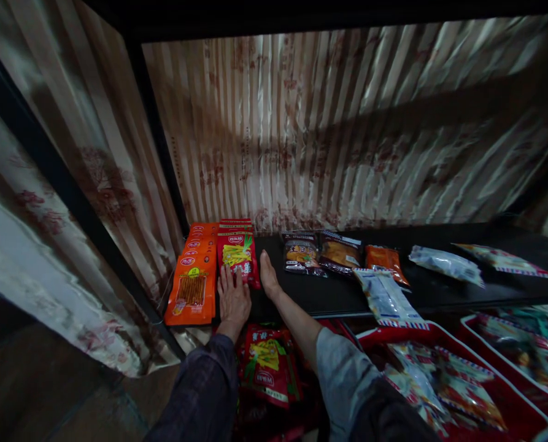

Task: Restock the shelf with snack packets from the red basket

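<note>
On the black shelf [301, 294], red packets [237, 248] with a yellow vegetable picture lie in an overlapping row. My left hand [234, 298] rests on the lower part of the front red packet, its fingers stretched out and flat. Just right of that row, my right hand [268, 275] stands on edge with straight fingers, near the packet's side and holding nothing. Left of the red row lie overlapping orange packets [191, 285]. Below the shelf, between my forearms, more red packets [267, 362] lie in a pile.
Farther right on the shelf are dark packets [300, 253], an orange-brown packet [384, 264] and white ones [446, 265]. One white packet [388, 298] overhangs the front edge above red baskets [526, 423] of snacks. A black post [156, 123] and curtains [264, 135] border the shelf.
</note>
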Demonstrator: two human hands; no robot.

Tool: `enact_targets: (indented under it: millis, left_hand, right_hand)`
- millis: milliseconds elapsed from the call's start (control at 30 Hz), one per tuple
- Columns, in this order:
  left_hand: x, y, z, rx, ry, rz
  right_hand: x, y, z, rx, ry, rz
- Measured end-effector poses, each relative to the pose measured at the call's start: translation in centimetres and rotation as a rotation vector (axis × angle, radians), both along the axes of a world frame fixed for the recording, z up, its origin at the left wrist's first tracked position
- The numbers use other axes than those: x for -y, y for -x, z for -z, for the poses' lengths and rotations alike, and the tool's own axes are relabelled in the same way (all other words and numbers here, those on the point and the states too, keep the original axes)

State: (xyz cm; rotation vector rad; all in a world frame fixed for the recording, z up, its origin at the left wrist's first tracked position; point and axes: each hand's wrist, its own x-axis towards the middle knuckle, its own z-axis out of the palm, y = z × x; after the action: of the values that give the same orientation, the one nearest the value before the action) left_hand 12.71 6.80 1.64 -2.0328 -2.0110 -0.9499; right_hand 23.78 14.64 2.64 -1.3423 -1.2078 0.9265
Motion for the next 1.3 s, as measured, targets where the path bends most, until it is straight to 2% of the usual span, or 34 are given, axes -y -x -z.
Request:
enact_targets:
  millis: [167, 367, 1033, 1233, 1300]
  left_hand:
    - [-0.1, -0.2, 0.0, 0.038, 0.038, -0.011]
    - [-0.1, -0.3, -0.1, 0.072, 0.017, -0.017]
    - [-0.1, -0.5, -0.1, 0.074, -0.002, -0.023]
    - [0.0, -0.4, -0.3, 0.081, 0.032, -0.021]
    - [0.0, -0.3, -0.2, 0.084, 0.019, -0.013]
  right_hand:
    - [-0.7, 0.5, 0.3, 0.017, 0.007, -0.049]
    - [0.4, 1.0, -0.1, 0.143, -0.052, -0.079]
    - [0.5, 1.6, 0.3, 0.249, -0.07, -0.016]
    - [0.8, 1.3, -0.9, 0.181, -0.027, -0.03]
    - [1.9, 1.2, -1.5, 0.157, -0.082, -0.017]
